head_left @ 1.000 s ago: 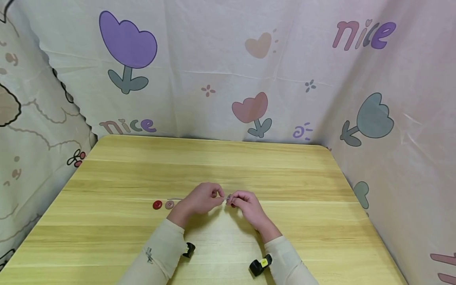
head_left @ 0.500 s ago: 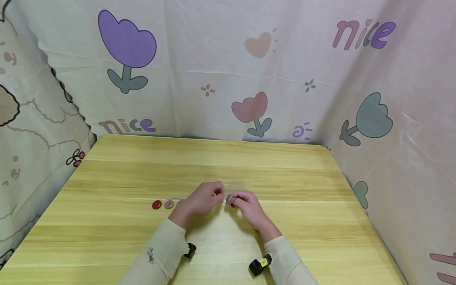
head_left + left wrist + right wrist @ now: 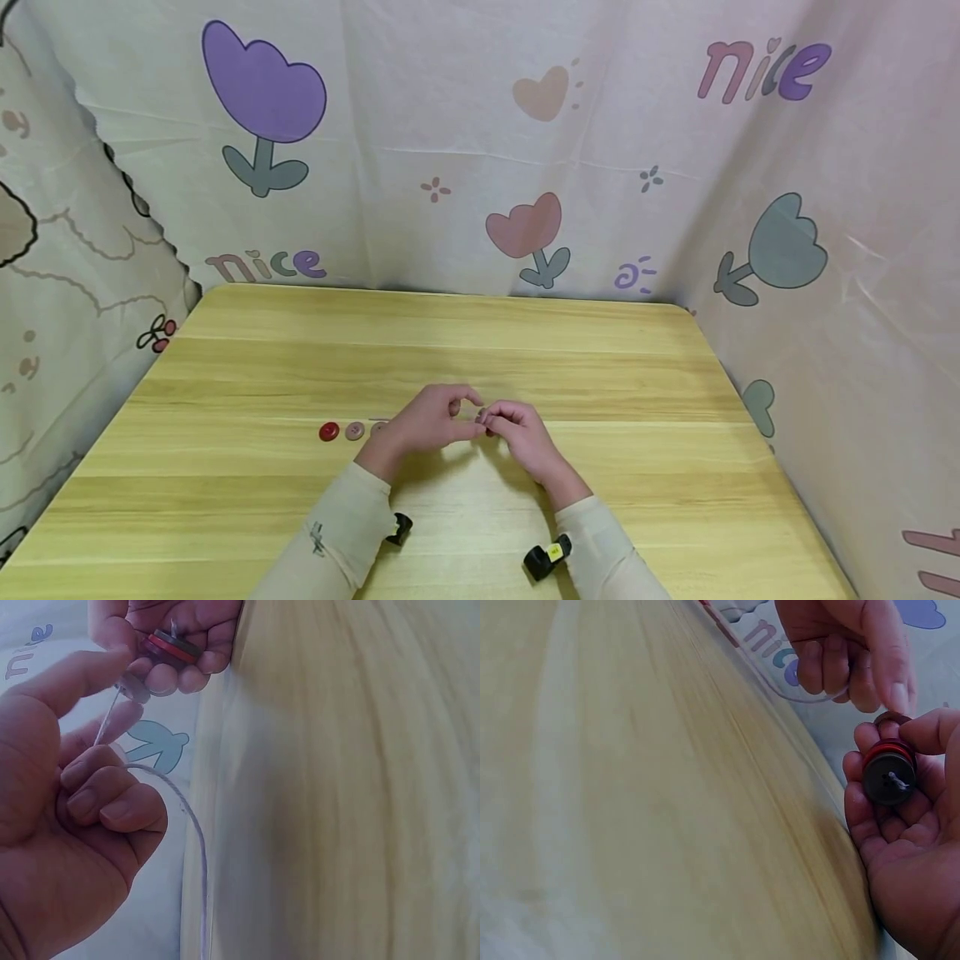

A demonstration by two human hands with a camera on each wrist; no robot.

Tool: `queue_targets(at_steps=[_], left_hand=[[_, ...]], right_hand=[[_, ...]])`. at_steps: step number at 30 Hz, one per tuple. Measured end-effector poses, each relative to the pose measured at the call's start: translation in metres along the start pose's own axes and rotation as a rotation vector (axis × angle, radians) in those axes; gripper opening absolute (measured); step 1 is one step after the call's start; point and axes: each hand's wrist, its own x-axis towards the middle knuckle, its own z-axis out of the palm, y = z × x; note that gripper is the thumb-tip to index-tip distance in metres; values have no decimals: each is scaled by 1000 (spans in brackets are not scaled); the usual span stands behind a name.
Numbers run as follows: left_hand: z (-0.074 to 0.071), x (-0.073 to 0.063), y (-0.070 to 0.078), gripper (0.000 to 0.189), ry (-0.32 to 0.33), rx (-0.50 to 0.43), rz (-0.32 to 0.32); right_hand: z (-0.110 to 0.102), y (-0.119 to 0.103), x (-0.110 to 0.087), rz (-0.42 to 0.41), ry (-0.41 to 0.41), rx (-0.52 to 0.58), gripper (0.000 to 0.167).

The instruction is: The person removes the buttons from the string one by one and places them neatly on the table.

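The right hand (image 3: pixel 915 855) cupped a stack of round dark and red buttons (image 3: pixel 889 780), fingers curled, presumably against slipping; a pinkish round button (image 3: pixel 134 688) sat just beside the stack; left of the stack, the left hand (image 3: pixel 82 802) had thumb and forefinger apart, other fingers folded over thin white cord (image 3: pixel 196 817), seemingly for tension; farther left lay a red round plastic-looking button (image 3: pixel 328 431).

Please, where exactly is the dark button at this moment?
In the right wrist view, on the right side, the dark button rests in the right hand, against the red button, with a cord end sticking out.
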Motion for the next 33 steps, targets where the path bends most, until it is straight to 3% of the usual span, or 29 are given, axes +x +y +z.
queue_targets(at_steps=[6,24,33], left_hand=[[0,-1,0,18,13,21,52],[-10,-7,-1,14,34,-15,-32],[-17,-10,-5,12,67,-17,-88]], right_hand=[[0,-2,1,26,-4,-11,19],[1,-3,0,18,-11,1,20],[4,-28,-3,53,-27,-13,19]])
